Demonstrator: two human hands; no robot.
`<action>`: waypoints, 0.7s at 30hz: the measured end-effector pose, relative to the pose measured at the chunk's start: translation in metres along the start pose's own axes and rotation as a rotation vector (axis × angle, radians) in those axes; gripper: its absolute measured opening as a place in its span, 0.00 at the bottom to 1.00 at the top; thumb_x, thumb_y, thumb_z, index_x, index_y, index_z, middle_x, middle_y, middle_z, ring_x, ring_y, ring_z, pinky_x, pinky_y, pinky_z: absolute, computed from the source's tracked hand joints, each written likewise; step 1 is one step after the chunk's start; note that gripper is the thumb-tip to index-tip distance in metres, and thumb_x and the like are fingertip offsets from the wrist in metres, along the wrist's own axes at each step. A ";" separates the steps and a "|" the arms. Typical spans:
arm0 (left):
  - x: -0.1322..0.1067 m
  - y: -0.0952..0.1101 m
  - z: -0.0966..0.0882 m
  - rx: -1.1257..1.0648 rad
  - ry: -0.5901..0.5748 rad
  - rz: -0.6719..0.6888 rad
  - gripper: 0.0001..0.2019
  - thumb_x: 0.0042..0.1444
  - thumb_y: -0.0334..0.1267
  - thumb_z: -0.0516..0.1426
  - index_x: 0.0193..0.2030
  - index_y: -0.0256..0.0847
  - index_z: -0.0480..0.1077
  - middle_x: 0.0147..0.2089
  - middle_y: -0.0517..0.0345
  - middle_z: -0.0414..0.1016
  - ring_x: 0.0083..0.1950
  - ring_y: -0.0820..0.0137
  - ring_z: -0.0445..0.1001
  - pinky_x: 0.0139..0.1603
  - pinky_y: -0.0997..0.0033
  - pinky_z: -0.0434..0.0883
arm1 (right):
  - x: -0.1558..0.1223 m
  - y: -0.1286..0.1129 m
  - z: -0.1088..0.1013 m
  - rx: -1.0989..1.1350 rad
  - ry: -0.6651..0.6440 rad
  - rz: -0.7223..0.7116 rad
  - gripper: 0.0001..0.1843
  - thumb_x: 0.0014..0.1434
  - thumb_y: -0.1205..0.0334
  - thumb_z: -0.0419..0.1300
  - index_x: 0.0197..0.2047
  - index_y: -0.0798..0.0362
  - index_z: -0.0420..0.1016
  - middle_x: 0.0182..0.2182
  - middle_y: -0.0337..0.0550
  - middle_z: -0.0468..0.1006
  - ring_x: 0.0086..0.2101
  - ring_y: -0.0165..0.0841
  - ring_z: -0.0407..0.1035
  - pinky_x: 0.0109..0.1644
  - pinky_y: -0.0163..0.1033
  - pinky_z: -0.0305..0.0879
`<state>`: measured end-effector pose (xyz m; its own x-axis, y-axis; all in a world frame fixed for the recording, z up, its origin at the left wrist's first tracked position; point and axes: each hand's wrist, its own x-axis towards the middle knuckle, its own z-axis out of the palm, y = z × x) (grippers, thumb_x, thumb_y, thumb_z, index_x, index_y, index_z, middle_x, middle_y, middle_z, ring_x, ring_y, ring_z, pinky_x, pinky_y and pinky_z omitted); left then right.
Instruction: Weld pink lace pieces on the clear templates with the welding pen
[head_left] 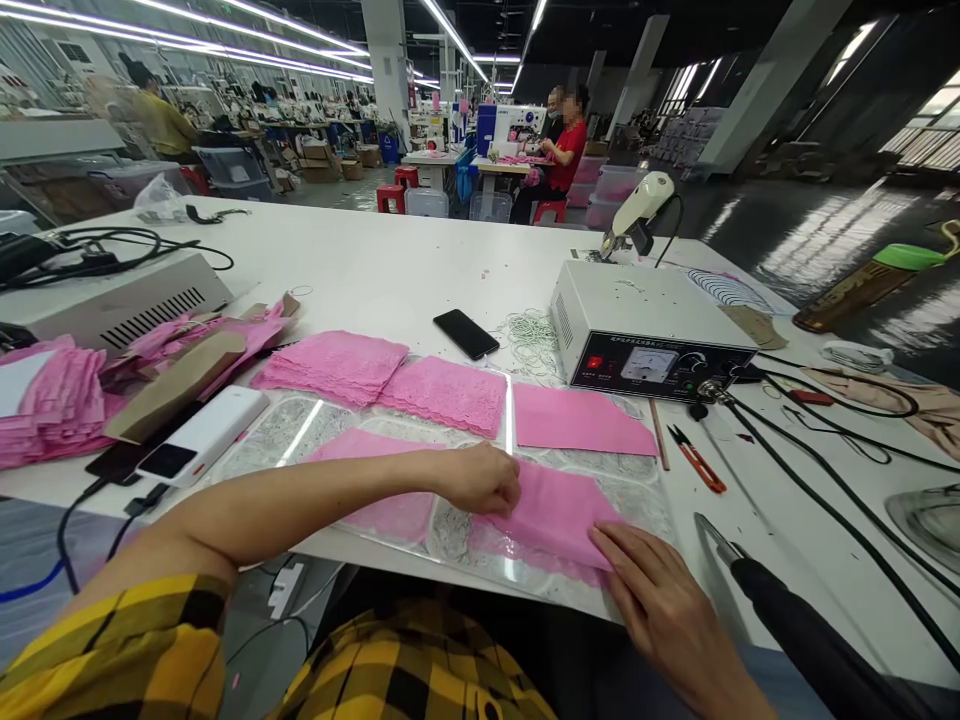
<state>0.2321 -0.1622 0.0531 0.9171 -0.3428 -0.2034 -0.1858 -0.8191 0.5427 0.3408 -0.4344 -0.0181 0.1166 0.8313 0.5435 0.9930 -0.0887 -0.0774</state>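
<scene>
A plain pink fabric piece (559, 505) lies over a scalloped pink lace piece (525, 560) on a clear plastic template (630, 495). My left hand (484, 478) is closed on the fabric's left edge, its fingertips partly hidden. At the opposite edge, my right hand (652, 590) pinches the fabric's corner between straight fingers and thumb. Another pink piece (394, 515) shows beyond my left forearm. Behind my hands are a plain pink stack (581, 420) and two lace stacks, one in the middle (450, 393) and one further left (334, 365).
A grey control box (660, 360) stands back right, its cables running across the table. Orange-handled thread snips (697, 460) and a black-handled tool (795, 610) lie to the right. A black phone (465, 333) rests behind the stacks, and a white power bank (202, 435) sits left.
</scene>
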 end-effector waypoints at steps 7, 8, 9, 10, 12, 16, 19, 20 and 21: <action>-0.003 0.004 0.001 0.081 0.049 0.005 0.05 0.53 0.28 0.61 0.28 0.39 0.76 0.31 0.59 0.74 0.35 0.70 0.72 0.38 0.74 0.66 | 0.007 -0.004 -0.012 -0.012 -0.080 0.033 0.21 0.66 0.64 0.49 0.60 0.49 0.68 0.49 0.44 0.78 0.49 0.36 0.71 0.51 0.44 0.69; -0.002 0.007 0.001 0.097 0.057 0.001 0.05 0.54 0.30 0.61 0.28 0.39 0.75 0.31 0.57 0.74 0.36 0.68 0.72 0.39 0.72 0.66 | 0.009 -0.005 -0.013 -0.012 -0.076 0.043 0.21 0.66 0.64 0.48 0.60 0.49 0.68 0.48 0.44 0.78 0.48 0.36 0.72 0.50 0.44 0.70; 0.000 0.012 0.002 0.116 0.066 -0.003 0.05 0.55 0.33 0.61 0.29 0.39 0.75 0.32 0.56 0.74 0.37 0.66 0.73 0.41 0.70 0.67 | 0.011 -0.006 -0.013 -0.012 -0.067 0.050 0.21 0.66 0.64 0.48 0.60 0.48 0.69 0.48 0.44 0.78 0.47 0.36 0.72 0.50 0.44 0.71; 0.003 0.018 0.004 0.145 0.080 -0.004 0.05 0.56 0.38 0.61 0.32 0.38 0.75 0.34 0.54 0.75 0.39 0.64 0.73 0.43 0.67 0.67 | 0.013 -0.007 -0.014 -0.013 -0.053 0.053 0.21 0.66 0.64 0.48 0.59 0.48 0.69 0.47 0.44 0.79 0.46 0.36 0.73 0.49 0.44 0.71; 0.013 0.033 0.011 0.231 0.116 0.006 0.15 0.54 0.48 0.63 0.39 0.37 0.75 0.38 0.48 0.76 0.42 0.59 0.74 0.46 0.62 0.69 | 0.016 -0.008 -0.014 -0.019 -0.022 0.045 0.21 0.65 0.65 0.48 0.59 0.48 0.69 0.46 0.43 0.79 0.45 0.36 0.74 0.47 0.44 0.72; 0.042 0.063 0.031 0.367 0.205 0.017 0.26 0.53 0.54 0.61 0.46 0.30 0.72 0.42 0.39 0.77 0.43 0.52 0.76 0.45 0.54 0.71 | 0.016 -0.006 -0.010 -0.047 0.065 0.010 0.18 0.65 0.63 0.50 0.56 0.50 0.71 0.44 0.44 0.79 0.44 0.35 0.74 0.46 0.43 0.72; 0.063 0.071 0.035 0.269 0.179 -0.013 0.13 0.58 0.40 0.57 0.43 0.32 0.73 0.40 0.40 0.78 0.41 0.54 0.77 0.39 0.58 0.73 | 0.010 0.001 -0.004 -0.085 0.170 -0.012 0.20 0.65 0.62 0.50 0.59 0.51 0.68 0.42 0.46 0.79 0.41 0.37 0.75 0.43 0.43 0.73; 0.066 0.069 0.033 0.182 0.176 -0.054 0.09 0.57 0.37 0.56 0.38 0.34 0.74 0.37 0.42 0.78 0.40 0.55 0.78 0.36 0.59 0.73 | 0.008 0.003 -0.001 -0.100 0.184 -0.008 0.22 0.65 0.62 0.50 0.62 0.51 0.65 0.44 0.48 0.79 0.41 0.38 0.75 0.43 0.44 0.72; 0.067 0.065 0.030 0.033 0.216 -0.101 0.05 0.54 0.36 0.57 0.32 0.37 0.73 0.34 0.46 0.78 0.39 0.56 0.78 0.36 0.60 0.73 | 0.006 0.006 0.002 -0.118 0.213 0.000 0.24 0.65 0.62 0.51 0.64 0.51 0.63 0.45 0.49 0.78 0.41 0.40 0.75 0.43 0.46 0.72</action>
<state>0.2706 -0.2521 0.0509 0.9851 -0.1550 -0.0746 -0.0974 -0.8599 0.5012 0.3476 -0.4286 -0.0169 0.1051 0.6980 0.7083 0.9865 -0.1629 0.0142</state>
